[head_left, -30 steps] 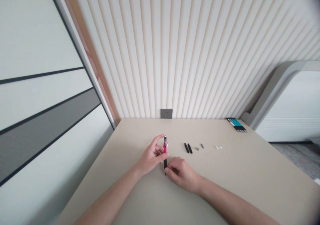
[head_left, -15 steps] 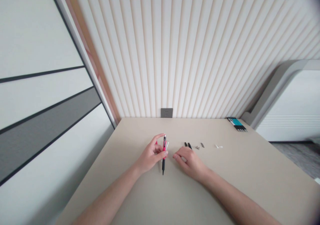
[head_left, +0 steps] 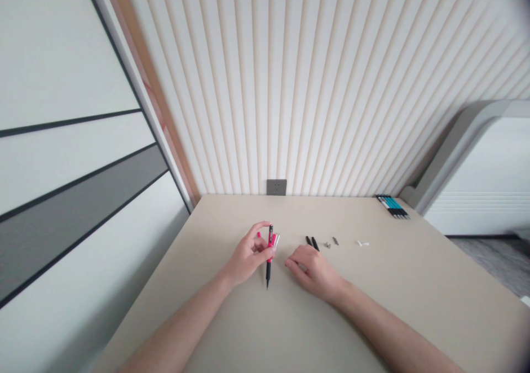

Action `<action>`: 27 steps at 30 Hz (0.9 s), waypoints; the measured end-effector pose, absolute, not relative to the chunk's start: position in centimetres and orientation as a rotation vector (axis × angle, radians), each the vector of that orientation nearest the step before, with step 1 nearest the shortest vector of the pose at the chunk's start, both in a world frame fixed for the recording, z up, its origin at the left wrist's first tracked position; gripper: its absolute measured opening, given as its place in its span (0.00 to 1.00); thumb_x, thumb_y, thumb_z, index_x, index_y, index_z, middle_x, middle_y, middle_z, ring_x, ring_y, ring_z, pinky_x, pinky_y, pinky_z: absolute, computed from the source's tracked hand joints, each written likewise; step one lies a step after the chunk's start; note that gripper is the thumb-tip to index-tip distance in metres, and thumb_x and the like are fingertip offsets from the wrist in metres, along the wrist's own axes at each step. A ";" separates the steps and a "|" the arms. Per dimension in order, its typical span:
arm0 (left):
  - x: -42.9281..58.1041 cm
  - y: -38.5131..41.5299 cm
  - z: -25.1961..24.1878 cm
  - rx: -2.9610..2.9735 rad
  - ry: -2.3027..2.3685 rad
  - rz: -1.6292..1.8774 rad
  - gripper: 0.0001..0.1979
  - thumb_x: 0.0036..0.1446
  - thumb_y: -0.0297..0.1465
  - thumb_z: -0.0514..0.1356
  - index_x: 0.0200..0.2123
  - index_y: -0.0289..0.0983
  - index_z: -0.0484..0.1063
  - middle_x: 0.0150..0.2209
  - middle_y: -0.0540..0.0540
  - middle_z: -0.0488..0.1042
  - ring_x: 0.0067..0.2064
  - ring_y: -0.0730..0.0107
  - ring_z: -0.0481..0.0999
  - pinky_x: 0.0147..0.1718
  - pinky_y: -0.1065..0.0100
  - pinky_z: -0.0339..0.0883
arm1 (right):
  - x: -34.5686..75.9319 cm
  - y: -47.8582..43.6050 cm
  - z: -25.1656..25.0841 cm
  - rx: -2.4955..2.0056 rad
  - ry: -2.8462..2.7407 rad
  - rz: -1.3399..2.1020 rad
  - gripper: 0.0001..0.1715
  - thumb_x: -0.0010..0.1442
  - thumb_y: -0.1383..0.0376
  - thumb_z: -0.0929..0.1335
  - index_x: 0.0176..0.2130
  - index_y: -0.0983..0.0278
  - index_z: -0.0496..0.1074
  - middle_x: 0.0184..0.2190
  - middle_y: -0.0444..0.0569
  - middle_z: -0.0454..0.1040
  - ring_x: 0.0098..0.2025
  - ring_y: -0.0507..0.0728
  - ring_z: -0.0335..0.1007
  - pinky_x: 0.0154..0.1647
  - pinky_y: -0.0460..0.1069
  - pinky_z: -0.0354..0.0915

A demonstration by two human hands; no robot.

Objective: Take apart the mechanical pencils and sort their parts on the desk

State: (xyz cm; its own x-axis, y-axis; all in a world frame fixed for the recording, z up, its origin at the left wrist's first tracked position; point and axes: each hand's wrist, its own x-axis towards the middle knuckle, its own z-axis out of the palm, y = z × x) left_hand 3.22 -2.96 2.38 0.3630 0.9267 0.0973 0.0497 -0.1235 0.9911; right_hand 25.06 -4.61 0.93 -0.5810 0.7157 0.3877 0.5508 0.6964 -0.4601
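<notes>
A thin red and black pen [head_left: 270, 250] is gripped nearly upright by the curled fingers of the left hand [head_left: 248, 254], over a flat beige table [head_left: 414, 290]. The right hand [head_left: 312, 272] is kept half open with nothing held, and it is laid near two short black tubes [head_left: 311, 243]. Small grey metal bits [head_left: 331, 241], small white bits [head_left: 362, 243] and a bundle of teal and black pens [head_left: 392, 206] are set farther along the table.

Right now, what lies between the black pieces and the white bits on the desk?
Two small metal parts lie there, apart from each other, as the head view shows.
</notes>
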 end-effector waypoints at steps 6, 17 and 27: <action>3.3 -3.0 2.6 1.473 0.892 0.963 0.29 0.57 0.34 0.63 0.58 0.40 0.56 0.26 0.54 0.71 0.30 0.72 0.73 0.34 0.70 0.65 | 25.0 -4.5 0.6 -0.966 -2.382 0.344 0.18 0.68 0.65 0.59 0.27 0.63 0.65 0.24 0.46 0.67 0.29 0.53 0.61 0.36 0.48 0.56; 3.3 -3.3 2.7 1.463 0.860 0.996 0.30 0.58 0.35 0.62 0.59 0.39 0.53 0.29 0.51 0.75 0.31 0.71 0.74 0.35 0.69 0.66 | 24.8 -4.3 0.9 -0.952 -2.413 0.350 0.13 0.67 0.66 0.60 0.33 0.63 0.69 0.27 0.47 0.72 0.32 0.54 0.66 0.38 0.48 0.58; 3.9 -3.3 2.8 1.348 0.912 1.084 0.45 0.57 0.37 0.63 0.67 0.43 0.35 0.36 0.46 0.79 0.36 0.66 0.78 0.37 0.66 0.69 | 24.1 -5.2 1.6 -0.921 -2.390 0.421 0.10 0.65 0.60 0.64 0.35 0.62 0.68 0.28 0.47 0.72 0.32 0.55 0.67 0.37 0.48 0.59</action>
